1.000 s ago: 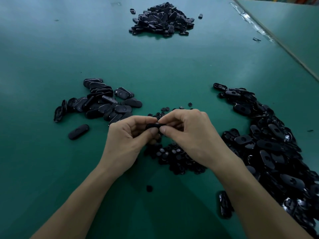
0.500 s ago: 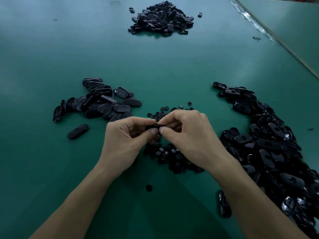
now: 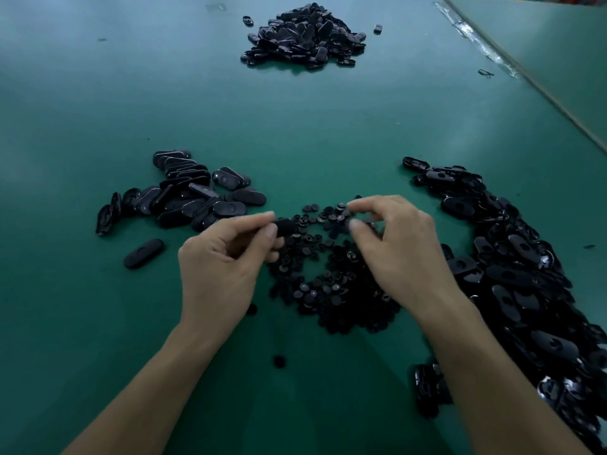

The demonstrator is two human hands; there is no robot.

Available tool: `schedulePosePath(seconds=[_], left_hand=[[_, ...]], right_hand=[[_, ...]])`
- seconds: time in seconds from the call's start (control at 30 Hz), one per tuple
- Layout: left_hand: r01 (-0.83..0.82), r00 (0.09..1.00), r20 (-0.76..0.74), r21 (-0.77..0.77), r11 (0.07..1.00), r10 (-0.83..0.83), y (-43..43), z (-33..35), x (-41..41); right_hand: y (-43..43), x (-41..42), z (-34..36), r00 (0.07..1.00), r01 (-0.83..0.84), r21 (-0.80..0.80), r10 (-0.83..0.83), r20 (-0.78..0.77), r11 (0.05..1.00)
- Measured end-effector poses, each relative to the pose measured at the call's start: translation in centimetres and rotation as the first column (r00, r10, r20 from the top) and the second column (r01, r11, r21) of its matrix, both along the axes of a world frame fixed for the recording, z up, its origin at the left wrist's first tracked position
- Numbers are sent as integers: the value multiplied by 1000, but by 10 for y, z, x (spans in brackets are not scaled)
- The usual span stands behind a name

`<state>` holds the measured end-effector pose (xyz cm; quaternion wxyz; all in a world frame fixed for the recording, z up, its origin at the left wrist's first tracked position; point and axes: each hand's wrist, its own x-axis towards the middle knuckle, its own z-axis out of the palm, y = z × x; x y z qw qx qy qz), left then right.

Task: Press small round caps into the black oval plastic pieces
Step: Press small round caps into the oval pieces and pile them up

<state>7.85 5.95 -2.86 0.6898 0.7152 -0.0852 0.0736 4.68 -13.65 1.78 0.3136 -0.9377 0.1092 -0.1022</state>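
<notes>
Head view: left fingers (image 3: 259,219) pinching oval piece (image 3: 286,226).

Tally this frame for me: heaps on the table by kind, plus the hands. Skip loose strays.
Oval-piece heaps: 3 (far heap, left heap, right heap)
Round-cap heaps: 1 (cap heap)
Hands: 2 (left hand, gripping one oval piece; right hand)
Total: 6

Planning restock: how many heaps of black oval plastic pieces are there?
3: far heap at top centre, left heap, right heap; strays lie apart.
</notes>
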Motion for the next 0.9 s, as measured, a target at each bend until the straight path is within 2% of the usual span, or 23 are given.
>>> schedulePosePath(seconds=[0.17,0.33,0.57,0.77,0.9], left_hand=[[-139,990,27,102,985,137,16,0,14],[-257,965,121,243,935,234,25,1,24],[-302,952,171,408,862,253,28,1,25],[-282,959,125,497,821,254,28,0,25],[-297,954,151,551,779,257,28,0,25]], right_hand=[[-27,0,-9,943,171,-303,-244,-224,938],[-40,0,-12,863,234,-335,-353,-360,913],[-50,1,-10,897,266,-353,-364,-250,897],[-53,10,-13,891,191,-339,-308,-333,921],[-53,10,-13,906,209,-360,-319,-279,909]])
